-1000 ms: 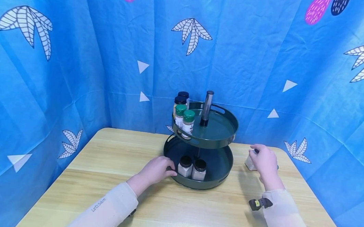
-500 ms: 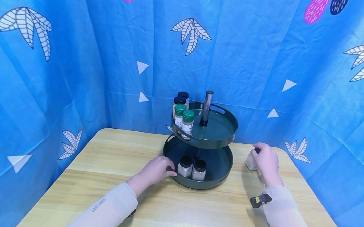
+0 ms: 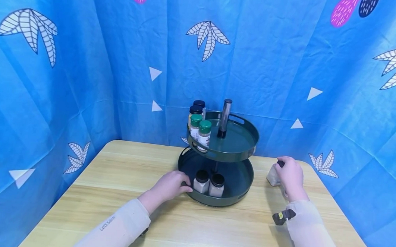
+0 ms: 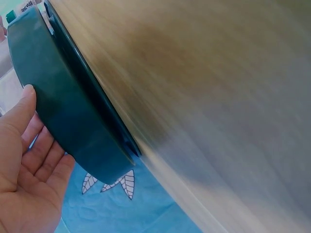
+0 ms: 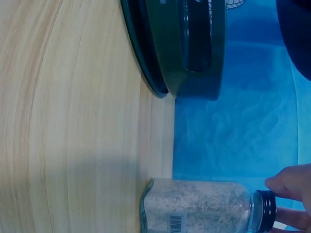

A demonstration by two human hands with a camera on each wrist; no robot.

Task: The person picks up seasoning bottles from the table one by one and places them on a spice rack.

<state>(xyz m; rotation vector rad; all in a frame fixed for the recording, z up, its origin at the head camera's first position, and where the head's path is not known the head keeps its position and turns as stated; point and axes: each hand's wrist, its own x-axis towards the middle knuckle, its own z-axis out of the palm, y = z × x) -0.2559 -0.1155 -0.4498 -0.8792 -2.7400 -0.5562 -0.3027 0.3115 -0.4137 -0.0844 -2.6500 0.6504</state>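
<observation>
My left hand (image 3: 167, 187) grips the left rim of the lower tier of a dark green two-tier round tray (image 4: 68, 97). Its thumb lies at the rim in the left wrist view, and some fingertips are hidden there. To the right of the tray, my right hand (image 3: 290, 177) pinches the black cap of a clear glass spice jar (image 5: 199, 204) filled with pale, speckled granules. The jar stands on the tabletop, partly covered by the hand in the head view. Two similar black-capped jars, one left (image 3: 201, 181) and one right (image 3: 216, 186), stand side by side on the lower tier.
On the upper tier's left side stand two green-capped spice bottles (image 3: 204, 135) and two black-capped bottles (image 3: 195, 114). A metal post (image 3: 225, 117) rises from that tier. The light wooden table (image 3: 132, 161) is backed by a blue patterned curtain (image 3: 268, 67).
My right hand has shifted slightly to the right, and its fingers now lie at the jar's cap. The left hand and the tray have stayed in place.
</observation>
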